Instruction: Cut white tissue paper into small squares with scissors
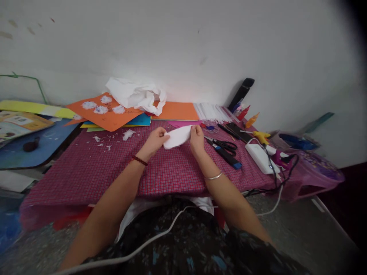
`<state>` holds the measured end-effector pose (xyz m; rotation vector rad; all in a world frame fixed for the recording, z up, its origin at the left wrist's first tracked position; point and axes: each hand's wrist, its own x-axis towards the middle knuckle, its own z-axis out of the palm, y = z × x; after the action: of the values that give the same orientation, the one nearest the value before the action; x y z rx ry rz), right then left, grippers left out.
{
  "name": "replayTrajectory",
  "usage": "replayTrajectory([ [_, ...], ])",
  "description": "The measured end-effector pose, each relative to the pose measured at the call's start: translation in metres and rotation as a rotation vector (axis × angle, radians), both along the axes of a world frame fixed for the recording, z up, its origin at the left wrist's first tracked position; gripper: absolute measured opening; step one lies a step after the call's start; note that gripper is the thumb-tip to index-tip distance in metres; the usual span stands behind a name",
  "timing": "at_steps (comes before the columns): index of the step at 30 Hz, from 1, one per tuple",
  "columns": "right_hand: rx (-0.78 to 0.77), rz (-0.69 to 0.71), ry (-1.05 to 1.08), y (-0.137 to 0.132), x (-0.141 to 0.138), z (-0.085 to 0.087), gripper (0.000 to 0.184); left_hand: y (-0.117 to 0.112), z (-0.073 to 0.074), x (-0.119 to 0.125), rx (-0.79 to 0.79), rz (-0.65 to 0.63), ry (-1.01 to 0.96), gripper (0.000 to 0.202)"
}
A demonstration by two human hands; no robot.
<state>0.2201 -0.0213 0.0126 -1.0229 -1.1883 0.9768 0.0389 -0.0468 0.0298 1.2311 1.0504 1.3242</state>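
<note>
White oblong piece of soft-looking sheet material with rounded edges [178, 138]: sits directly between the two hands, over the near-middle of the counter [100, 183]. Long axis runs left to right, tilted so the right end is farther from the body; neither hand is nearer, each being on its own end. Left hand [155, 141]: thumb and fingers pinched closed on the left end. Right hand [197, 138]: likewise pinched on the right end. Piece appears raised off the cloth; gap cannot be judged. Surface matte, outline smooth; paper or fabric, cannot tell. Counter covering: red checked cloth, woven look. Just right of the right hand: black-handled scissors [225, 145], lying against a long dark cutter with blue end [228, 157]. Left of the left hand: torn, ragged white scraps [128, 134]. Beyond: crumpled thin white sheet [133, 94], smooth orange sheet bearing fluffy white clusters [113, 123], row of slim white sticks [212, 113].
</note>
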Motion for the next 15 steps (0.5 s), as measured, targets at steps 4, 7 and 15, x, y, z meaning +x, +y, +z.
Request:
replayTrajectory([
  [4, 0.153, -0.206, -0.094, -0.004, 0.011, 0.009, 0.022, -0.003, -0.003, 0.004, -0.061, -0.066, -0.04, 0.018],
  [7, 0.22, -0.261, -0.158, -0.006, 0.017, 0.015, 0.018, 0.004, -0.002, -0.004, -0.037, 0.121, -0.137, 0.01],
  [15, 0.348, -0.201, -0.308, -0.015, 0.008, 0.018, 0.021, 0.006, -0.005, 0.004, 0.322, 0.161, 0.179, 0.035],
])
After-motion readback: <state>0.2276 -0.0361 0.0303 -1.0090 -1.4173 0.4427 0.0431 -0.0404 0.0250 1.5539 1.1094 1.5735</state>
